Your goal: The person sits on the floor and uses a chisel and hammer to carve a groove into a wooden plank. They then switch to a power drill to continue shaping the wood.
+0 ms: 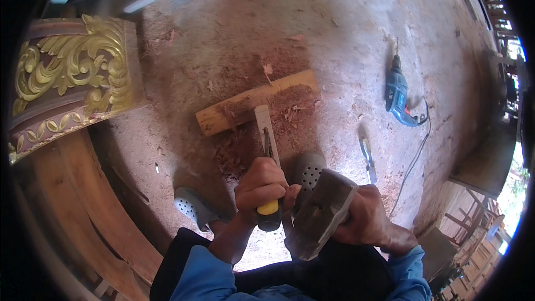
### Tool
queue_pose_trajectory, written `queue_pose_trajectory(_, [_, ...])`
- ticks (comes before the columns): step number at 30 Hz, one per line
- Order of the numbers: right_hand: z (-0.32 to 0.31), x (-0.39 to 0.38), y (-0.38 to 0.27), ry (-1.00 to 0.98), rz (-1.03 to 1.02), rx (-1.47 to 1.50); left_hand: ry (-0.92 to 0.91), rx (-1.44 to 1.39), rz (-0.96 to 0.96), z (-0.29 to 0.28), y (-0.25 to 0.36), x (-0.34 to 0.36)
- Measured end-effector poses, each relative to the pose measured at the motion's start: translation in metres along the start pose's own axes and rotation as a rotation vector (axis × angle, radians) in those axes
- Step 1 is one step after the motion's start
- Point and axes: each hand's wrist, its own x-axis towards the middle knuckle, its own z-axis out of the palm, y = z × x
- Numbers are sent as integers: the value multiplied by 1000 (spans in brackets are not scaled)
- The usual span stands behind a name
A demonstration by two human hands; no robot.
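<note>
My left hand (pixel 259 185) is wrapped around a chisel (pixel 268 208) with a yellow and black handle. The chisel's blade points away from me, down at a slot in a narrow pale wooden strip (pixel 262 116). That strip runs from between my feet and its far end rests against a flat plank (pixel 220 118) strewn with shavings. In my right hand (pixel 366 215) is a heavy grey-brown mallet (pixel 322 216), its blocky head held just right of the chisel handle. Most of the mallet's handle is hidden by my fingers.
On the floor to the right lie a blue power drill (pixel 396 90) with its cord and a slim tool (pixel 366 156). A gold carved panel (pixel 78 72) and long boards (pixel 95 200) stand at left. My grey clogs (pixel 192 203) flank the strip; wood shavings (pixel 292 112) cover the plank.
</note>
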Motion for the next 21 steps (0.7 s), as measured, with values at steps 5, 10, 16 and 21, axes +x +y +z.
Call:
queue_pose_trajectory(5, [1, 4, 1, -37, -65, -6, 40, 12, 28, 3, -13, -2])
queue_pose_trajectory(10, [2, 3, -11, -46, -185, -7, 111, 46, 2, 8, -29, 3])
queue_pose_trajectory(16, [7, 43, -29, -76, -55, -316, -26, 229, -270, 4, -23, 3])
queue_pose_trajectory(21, [-2, 42, -35, 22, -209, -276, 72, 286, -226, 10, -59, 2])
